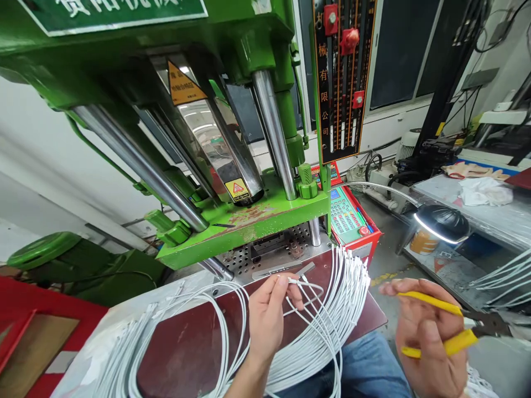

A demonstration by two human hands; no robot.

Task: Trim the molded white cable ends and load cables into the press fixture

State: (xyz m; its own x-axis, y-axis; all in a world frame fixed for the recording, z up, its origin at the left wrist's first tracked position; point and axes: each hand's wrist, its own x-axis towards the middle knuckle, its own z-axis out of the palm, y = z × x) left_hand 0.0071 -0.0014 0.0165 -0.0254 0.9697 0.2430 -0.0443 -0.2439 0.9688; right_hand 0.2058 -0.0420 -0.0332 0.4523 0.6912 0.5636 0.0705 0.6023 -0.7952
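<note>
In the head view, my left hand [267, 318] pinches a thin white cable [305, 283] near its end, above the dark red-brown board. My right hand [431, 331], off to the right, is closed around yellow-handled cutting pliers [460, 342], whose handles are spread and whose dark jaws point right, away from the cable. Beside my left hand lies a thick bundle of white cables [352, 309] with small white ends fanned out. Another looped bundle of white cables [120, 354] curves over the board's left side.
A green press [244, 226] with steel columns stands ahead. Behind its right side sits a red control box [352, 221] with a keypad. A lit lamp [443, 221] hangs by a grey table [506, 213] at right. The red-brown board [182, 354] is in front.
</note>
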